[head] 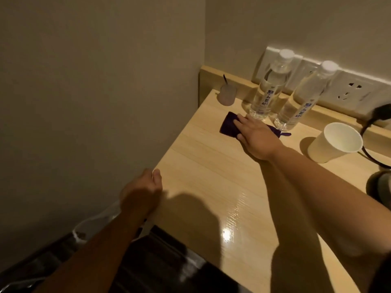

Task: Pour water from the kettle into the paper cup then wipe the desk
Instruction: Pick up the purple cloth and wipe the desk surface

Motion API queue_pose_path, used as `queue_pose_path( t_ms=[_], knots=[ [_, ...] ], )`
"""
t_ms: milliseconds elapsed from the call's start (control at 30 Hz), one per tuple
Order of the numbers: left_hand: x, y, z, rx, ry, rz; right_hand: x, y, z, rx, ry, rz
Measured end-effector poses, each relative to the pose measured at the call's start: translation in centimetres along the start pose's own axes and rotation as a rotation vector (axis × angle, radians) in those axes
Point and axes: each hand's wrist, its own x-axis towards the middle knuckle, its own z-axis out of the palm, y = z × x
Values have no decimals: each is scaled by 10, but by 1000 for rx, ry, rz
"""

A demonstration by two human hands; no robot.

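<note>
Nearest me, the person's left hand [146, 187] curls loosely at the left edge of the pale wooden desk [211, 187], fingers drawn together on nothing. The near stretch of desk is bare and glossy, with plenty of room for long strokes. Farther in, the right hand [257, 137] lies flat, fingers spread and pressing a dark purple folded cloth [229, 125] onto the top. So wiping looks underway; I judge the pour finished, though I cannot see water in the white paper cup [336, 141] standing right of the hand. Only a sliver of the dark kettle [380, 187] shows at the right edge. Behind the cloth, two clear plastic bottles [266, 92] and a small frosted cup [227, 95] crowd the back ledge.
</note>
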Motion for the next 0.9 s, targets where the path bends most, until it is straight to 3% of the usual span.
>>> queue_pose_path(
  t_ms=[200,500,667,800,867,900],
  knots=[
    [5,4,-2,48,-46,-25,-38,-12,2,93,16,-13],
    [-2,4,-4,29,32,71,-289,-122,34,227,-11,-66],
    [-2,3,-3,38,25,79,-350,-156,52,224,-44,-42],
    [-2,3,-4,28,-6,47,-352,-173,27,527,26,123],
    [-3,2,-4,2,-10,45,-355,-184,6,863,27,272],
    [-5,2,-6,-25,-11,44,-356,-190,-3,1143,14,371]
  ],
)
